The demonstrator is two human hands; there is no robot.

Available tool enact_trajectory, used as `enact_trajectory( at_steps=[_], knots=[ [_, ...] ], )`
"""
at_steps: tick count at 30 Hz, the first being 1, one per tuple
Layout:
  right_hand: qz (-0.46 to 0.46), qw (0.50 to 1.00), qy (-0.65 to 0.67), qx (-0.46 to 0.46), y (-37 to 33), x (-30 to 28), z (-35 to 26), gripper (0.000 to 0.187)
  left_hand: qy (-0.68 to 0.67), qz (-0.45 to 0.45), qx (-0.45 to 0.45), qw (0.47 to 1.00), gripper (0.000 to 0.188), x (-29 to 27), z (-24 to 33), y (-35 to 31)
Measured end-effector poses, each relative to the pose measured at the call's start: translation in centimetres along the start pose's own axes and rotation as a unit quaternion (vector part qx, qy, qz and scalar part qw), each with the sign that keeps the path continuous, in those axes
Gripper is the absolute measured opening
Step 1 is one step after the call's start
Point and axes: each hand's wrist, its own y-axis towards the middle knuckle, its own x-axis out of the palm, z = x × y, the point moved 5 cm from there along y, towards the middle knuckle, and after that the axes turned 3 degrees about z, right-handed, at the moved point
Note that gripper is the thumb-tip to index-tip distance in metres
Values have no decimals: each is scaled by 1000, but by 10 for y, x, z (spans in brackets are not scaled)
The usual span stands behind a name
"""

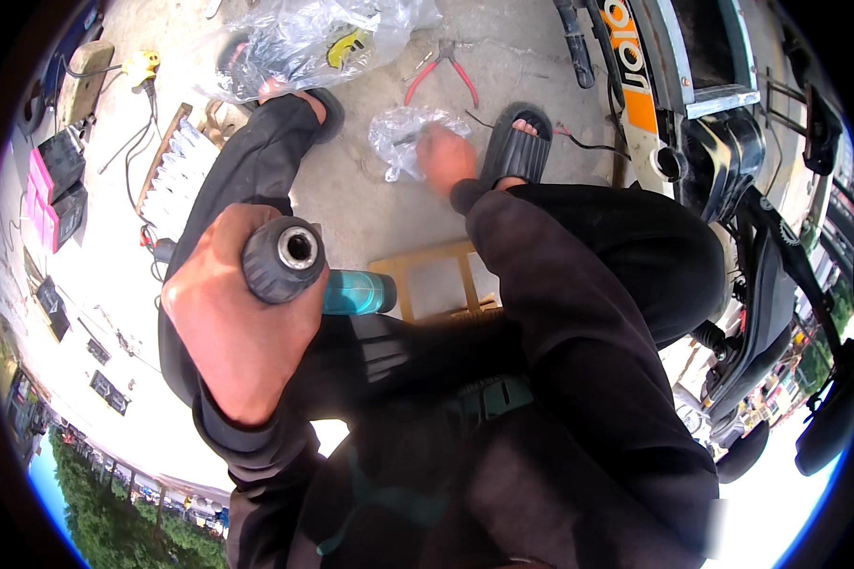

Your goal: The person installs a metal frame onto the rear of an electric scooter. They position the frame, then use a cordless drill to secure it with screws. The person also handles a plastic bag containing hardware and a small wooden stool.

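Note:
My left hand (232, 327) is wrapped round a cordless drill with a black front and a teal part. Its open metal chuck (297, 248) points up toward me, and I see no bit in it. The drill's teal part (356, 292) sticks out to the right of my fist. Farther off, my right hand (446, 159) reaches down to a small clear plastic bag (394, 142) on the floor, between my feet. That hand is smeared by motion and its fingers cannot be made out. Beyond the bag lie red-handled pliers (460, 78).
A large clear plastic bag (285, 43) lies over my left foot. At left are a pink and black case (52, 194), a wooden-edged rack (176, 171) and a yellow cable plug (142, 68). A tan frame (413, 294) is under me. A motorbike (721, 156) stands close on the right.

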Motion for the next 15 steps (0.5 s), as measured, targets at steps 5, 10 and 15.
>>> enact_trajectory(
  at_steps=[5, 10, 15],
  knots=[
    [131, 985, 78, 83, 75, -17, 6, 19, 4, -26, 32, 999, 22, 4, 6, 1],
    [136, 970, 23, 202, 105, -17, 29, 28, -20, -22, 7, 1000, 24, 4, -7, 2],
    [93, 974, 56, 197, 91, -9, 70, 37, -2, -42, 24, 999, 27, 9, -10, 6]
  ],
)
